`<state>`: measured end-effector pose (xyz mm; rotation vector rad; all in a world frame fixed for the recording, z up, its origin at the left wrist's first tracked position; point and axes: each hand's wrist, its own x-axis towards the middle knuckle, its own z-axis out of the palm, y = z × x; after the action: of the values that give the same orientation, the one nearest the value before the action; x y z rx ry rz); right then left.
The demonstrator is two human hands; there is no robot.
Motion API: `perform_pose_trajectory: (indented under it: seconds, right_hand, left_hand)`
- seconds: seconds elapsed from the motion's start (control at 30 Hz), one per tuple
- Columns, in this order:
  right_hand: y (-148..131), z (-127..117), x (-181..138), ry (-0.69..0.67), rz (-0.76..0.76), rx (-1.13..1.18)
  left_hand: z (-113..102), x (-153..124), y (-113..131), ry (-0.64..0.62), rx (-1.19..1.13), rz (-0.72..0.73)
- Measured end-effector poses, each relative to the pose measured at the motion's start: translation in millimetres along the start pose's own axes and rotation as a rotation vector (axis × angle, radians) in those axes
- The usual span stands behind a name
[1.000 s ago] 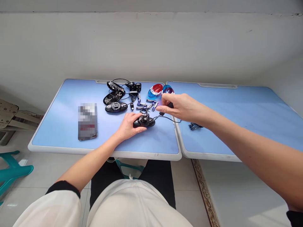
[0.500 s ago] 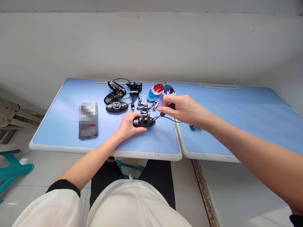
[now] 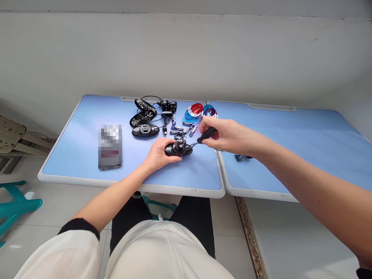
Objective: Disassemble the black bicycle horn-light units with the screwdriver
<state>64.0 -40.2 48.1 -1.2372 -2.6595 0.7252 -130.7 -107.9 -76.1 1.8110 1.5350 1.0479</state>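
Observation:
My left hand is closed around the left end of a black oval housing, which has a clamp bracket on top, and holds it down on the blue table. In my right hand is a screwdriver with a black handle, slanted down to the left. Its metal shaft reaches the right end of the housing; the exact spot of the tip is too small to tell. A thin black cable runs from that end, partly behind my right hand. Just behind the housing lie several blue-and-silver batteries.
Black opened shells with circuit boards, another oval housing and black cabled parts lie at back left. Two red-and-blue covers sit behind my right hand. A pixelated box is at left, small dark parts at right.
The screwdriver handle leans a little differently, and the fingers of my right hand have shifted on it. My left hand keeps its hold on the housing. The view has moved slightly.

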Motion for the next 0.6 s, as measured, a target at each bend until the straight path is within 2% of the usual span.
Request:
perform_pose_trajectory:
  seconds: [0.17, 0.27, 0.37, 0.5, 0.6]
  right_hand:
    - [-2.9, 1.4, 0.2, 0.034, 0.071, -0.036]
    - [-2.2, 2.2, -0.7, 0.059, 0.050, -0.017]
    - [-1.6, 1.4, -1.9, 0.033, 0.027, -0.041]
    - [-4.4, 1.6, -2.5, 0.014, 0.095, -0.092]
    - [-4.2, 2.3, -3.4, 0.060, 0.022, -0.056]
  left_hand:
    - [-0.5, -0.4, 0.0, -0.003, -0.029, 0.011]
    - [-0.6, -0.5, -0.4, -0.008, -0.058, 0.010]
    - [-0.3, -0.6, -0.4, -0.009, -0.064, -0.003]
    - [0.2, -0.5, -0.2, 0.011, -0.064, -0.017]
    - [0.5, -0.4, -0.8, 0.016, -0.065, -0.026]
